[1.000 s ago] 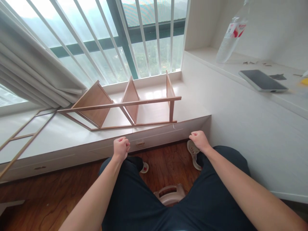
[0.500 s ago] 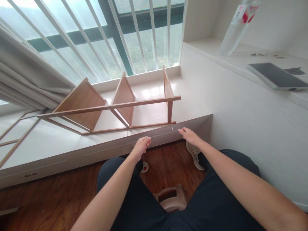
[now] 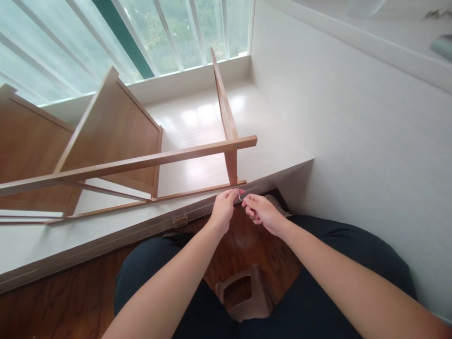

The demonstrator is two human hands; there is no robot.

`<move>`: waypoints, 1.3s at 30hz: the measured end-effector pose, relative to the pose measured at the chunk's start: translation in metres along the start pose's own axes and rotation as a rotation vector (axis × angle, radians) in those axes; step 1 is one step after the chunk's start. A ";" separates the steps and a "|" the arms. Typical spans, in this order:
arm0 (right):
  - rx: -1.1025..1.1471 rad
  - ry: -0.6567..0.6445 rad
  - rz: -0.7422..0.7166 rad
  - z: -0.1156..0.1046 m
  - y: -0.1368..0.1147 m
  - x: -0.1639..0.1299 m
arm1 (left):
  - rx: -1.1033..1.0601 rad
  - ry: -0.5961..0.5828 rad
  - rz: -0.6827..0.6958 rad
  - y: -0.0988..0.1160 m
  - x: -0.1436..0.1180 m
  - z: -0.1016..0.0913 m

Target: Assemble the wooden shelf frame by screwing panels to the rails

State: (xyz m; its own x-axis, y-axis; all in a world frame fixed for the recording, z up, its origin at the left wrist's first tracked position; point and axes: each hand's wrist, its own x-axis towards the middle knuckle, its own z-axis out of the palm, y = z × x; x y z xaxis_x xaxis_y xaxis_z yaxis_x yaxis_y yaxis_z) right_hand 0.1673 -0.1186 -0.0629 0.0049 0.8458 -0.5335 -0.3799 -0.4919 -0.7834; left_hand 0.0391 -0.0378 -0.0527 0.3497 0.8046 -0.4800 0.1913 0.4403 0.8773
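Note:
A wooden shelf frame [image 3: 169,157] lies on its side on the white window ledge, its boards standing upright. At the near corner of its end board, a thin L-shaped Allen key [image 3: 239,193] meets the lower rail. My left hand [image 3: 225,207] is closed, thumb and fingertips pinching around the key's upright arm just below the rail. My right hand [image 3: 262,212] is closed with its fingertips on the key's bent lower end. The key's tip at the wood is too small to make out.
A white wall panel [image 3: 339,122] rises on the right, with a shelf edge above it. The ledge's front [image 3: 116,240] drops to a dark wooden floor. A brown plastic stool [image 3: 259,301] shows between my legs. Barred window [image 3: 169,33] behind the frame.
My view has moved closer to the frame's right end. My left hand has come right to the Allen key, beside my right hand, which stays at its bent end.

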 end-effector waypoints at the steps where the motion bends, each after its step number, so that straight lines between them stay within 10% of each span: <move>1: 0.061 -0.007 0.014 0.001 0.001 0.001 | -0.024 0.004 -0.020 -0.001 0.001 0.002; 20: 0.776 -0.178 0.044 0.019 0.020 0.014 | -0.366 0.101 -0.164 0.006 -0.008 0.021; 39: 0.689 -0.079 0.063 0.035 0.023 0.006 | -0.215 0.084 -0.209 0.002 -0.017 0.020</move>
State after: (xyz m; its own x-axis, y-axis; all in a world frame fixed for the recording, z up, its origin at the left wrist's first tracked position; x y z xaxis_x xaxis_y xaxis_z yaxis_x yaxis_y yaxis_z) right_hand 0.1267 -0.1174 -0.0730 -0.0940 0.8453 -0.5260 -0.8777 -0.3198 -0.3570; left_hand 0.0518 -0.0582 -0.0426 0.2447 0.7138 -0.6562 0.0501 0.6666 0.7437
